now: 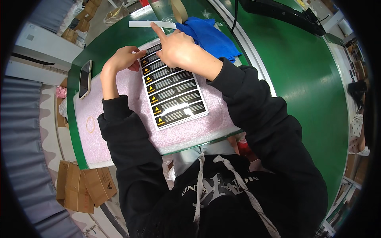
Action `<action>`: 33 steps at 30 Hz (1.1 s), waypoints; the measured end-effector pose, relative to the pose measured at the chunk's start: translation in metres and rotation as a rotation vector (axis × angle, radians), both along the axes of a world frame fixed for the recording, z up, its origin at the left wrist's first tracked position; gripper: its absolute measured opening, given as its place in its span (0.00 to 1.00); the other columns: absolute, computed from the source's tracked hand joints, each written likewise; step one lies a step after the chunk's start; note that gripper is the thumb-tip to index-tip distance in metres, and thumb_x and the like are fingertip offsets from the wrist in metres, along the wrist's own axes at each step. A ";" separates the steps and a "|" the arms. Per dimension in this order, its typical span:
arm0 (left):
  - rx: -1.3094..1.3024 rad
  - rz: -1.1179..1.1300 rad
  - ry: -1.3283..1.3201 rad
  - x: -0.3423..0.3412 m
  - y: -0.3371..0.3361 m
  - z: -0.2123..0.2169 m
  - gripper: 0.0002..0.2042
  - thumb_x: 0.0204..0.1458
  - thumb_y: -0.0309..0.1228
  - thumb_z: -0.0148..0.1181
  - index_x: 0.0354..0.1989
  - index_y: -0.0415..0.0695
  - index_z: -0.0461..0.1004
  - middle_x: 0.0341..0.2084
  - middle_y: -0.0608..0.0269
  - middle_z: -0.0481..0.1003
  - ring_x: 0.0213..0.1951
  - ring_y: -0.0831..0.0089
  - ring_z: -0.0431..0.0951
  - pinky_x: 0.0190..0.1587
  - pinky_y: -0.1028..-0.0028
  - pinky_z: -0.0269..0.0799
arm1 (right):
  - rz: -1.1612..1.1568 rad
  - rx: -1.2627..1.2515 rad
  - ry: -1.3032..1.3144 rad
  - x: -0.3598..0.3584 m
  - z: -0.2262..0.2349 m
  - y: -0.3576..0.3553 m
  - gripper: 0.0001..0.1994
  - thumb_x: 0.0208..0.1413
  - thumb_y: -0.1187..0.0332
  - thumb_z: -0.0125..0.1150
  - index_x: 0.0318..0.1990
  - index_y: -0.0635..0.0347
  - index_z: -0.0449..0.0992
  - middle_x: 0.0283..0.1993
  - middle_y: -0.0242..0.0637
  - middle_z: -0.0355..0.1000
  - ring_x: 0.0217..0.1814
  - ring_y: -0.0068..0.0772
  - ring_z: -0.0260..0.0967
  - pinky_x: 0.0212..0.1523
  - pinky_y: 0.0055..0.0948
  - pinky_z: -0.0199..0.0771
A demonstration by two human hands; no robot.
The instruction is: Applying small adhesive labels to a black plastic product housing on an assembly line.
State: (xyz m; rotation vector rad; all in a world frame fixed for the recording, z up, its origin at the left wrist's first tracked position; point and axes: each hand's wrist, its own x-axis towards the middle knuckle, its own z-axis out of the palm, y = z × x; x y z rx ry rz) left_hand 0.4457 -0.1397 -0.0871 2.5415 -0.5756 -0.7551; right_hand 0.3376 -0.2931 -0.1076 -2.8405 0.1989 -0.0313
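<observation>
A stack of black warning-label sheets with yellow triangles lies on pink foam sheeting. My left hand is at the sheet's far left corner, fingertips closed on its edge. Over the far end of the sheet is my right hand, its index finger stretched out onto a narrow white strip. The right thumb lies by the labels, and the other right fingers are curled and partly hidden. A blue cloth is bunched just right of that hand.
A phone rests at the foam's left edge, near a rubber band. A tape roll stands beyond the cloth. The green table continues rightward past a pale rail. An open cardboard box is at lower left.
</observation>
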 end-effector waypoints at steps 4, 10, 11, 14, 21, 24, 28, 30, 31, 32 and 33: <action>-0.013 0.004 -0.017 0.001 0.000 -0.002 0.22 0.56 0.46 0.55 0.41 0.34 0.74 0.23 0.57 0.77 0.23 0.73 0.79 0.28 0.77 0.76 | -0.012 -0.022 0.009 0.000 0.000 0.002 0.42 0.55 0.55 0.55 0.71 0.47 0.34 0.45 0.66 0.68 0.44 0.60 0.71 0.44 0.47 0.74; -0.018 -0.010 -0.037 0.003 -0.001 -0.006 0.22 0.56 0.46 0.55 0.39 0.34 0.74 0.21 0.58 0.76 0.21 0.73 0.78 0.26 0.77 0.75 | 0.037 0.001 0.012 0.004 -0.008 0.002 0.42 0.56 0.55 0.53 0.71 0.49 0.34 0.44 0.66 0.69 0.46 0.61 0.70 0.46 0.46 0.73; -0.006 -0.018 -0.042 0.004 -0.001 -0.006 0.22 0.56 0.46 0.55 0.39 0.34 0.74 0.21 0.58 0.76 0.21 0.73 0.78 0.26 0.77 0.75 | 0.041 -0.023 0.013 0.003 -0.008 0.003 0.41 0.56 0.55 0.53 0.71 0.50 0.35 0.44 0.65 0.69 0.44 0.59 0.71 0.45 0.46 0.73; -0.033 -0.016 -0.041 0.006 0.001 -0.008 0.20 0.56 0.44 0.55 0.39 0.34 0.73 0.20 0.58 0.76 0.21 0.73 0.78 0.25 0.77 0.74 | 0.040 -0.074 0.011 -0.004 0.008 0.000 0.40 0.56 0.54 0.53 0.70 0.51 0.37 0.42 0.62 0.71 0.41 0.56 0.73 0.44 0.45 0.74; -0.055 -0.034 0.010 0.011 0.005 -0.012 0.16 0.58 0.43 0.53 0.39 0.39 0.71 0.20 0.61 0.74 0.21 0.74 0.77 0.25 0.77 0.74 | 0.235 0.681 -0.129 -0.085 0.118 -0.095 0.41 0.55 0.45 0.53 0.68 0.58 0.41 0.44 0.57 0.72 0.39 0.54 0.75 0.46 0.44 0.73; -0.070 -0.051 -0.008 0.013 0.005 -0.016 0.15 0.58 0.41 0.53 0.39 0.39 0.71 0.19 0.61 0.74 0.21 0.75 0.76 0.25 0.76 0.74 | -0.189 0.907 -0.576 -0.113 0.127 -0.157 0.38 0.56 0.53 0.53 0.67 0.61 0.41 0.49 0.61 0.68 0.32 0.48 0.75 0.38 0.36 0.75; -0.137 -0.040 -0.007 0.016 0.007 -0.020 0.15 0.57 0.39 0.55 0.38 0.36 0.72 0.19 0.58 0.75 0.20 0.73 0.77 0.24 0.76 0.75 | -0.623 0.895 -1.016 -0.147 0.099 -0.255 0.40 0.55 0.54 0.53 0.68 0.55 0.36 0.56 0.56 0.64 0.45 0.51 0.72 0.47 0.37 0.72; -0.122 -0.063 -0.027 0.018 0.008 -0.022 0.15 0.57 0.39 0.55 0.38 0.36 0.71 0.20 0.57 0.75 0.20 0.73 0.77 0.24 0.75 0.75 | -1.150 0.263 -1.001 -0.121 0.059 -0.289 0.48 0.53 0.42 0.52 0.68 0.55 0.29 0.51 0.61 0.69 0.52 0.56 0.69 0.56 0.46 0.65; -0.124 -0.063 -0.025 0.019 0.008 -0.022 0.15 0.57 0.39 0.55 0.38 0.35 0.71 0.20 0.57 0.75 0.20 0.73 0.77 0.24 0.75 0.76 | -1.243 0.327 -0.916 -0.115 0.038 -0.304 0.47 0.55 0.46 0.51 0.67 0.52 0.22 0.53 0.65 0.65 0.56 0.58 0.66 0.56 0.50 0.64; -0.143 -0.049 -0.004 0.020 0.008 -0.022 0.15 0.57 0.39 0.55 0.38 0.35 0.71 0.20 0.57 0.75 0.20 0.73 0.77 0.24 0.75 0.76 | -1.357 0.412 -0.817 -0.111 0.019 -0.317 0.48 0.56 0.50 0.50 0.66 0.49 0.15 0.56 0.69 0.61 0.59 0.60 0.62 0.57 0.53 0.63; -0.127 -0.076 -0.030 0.020 0.008 -0.022 0.15 0.57 0.39 0.55 0.38 0.35 0.71 0.20 0.57 0.75 0.20 0.73 0.77 0.24 0.75 0.76 | -1.353 0.468 -0.803 -0.106 0.003 -0.327 0.48 0.56 0.50 0.50 0.66 0.48 0.15 0.55 0.69 0.60 0.58 0.62 0.61 0.55 0.53 0.63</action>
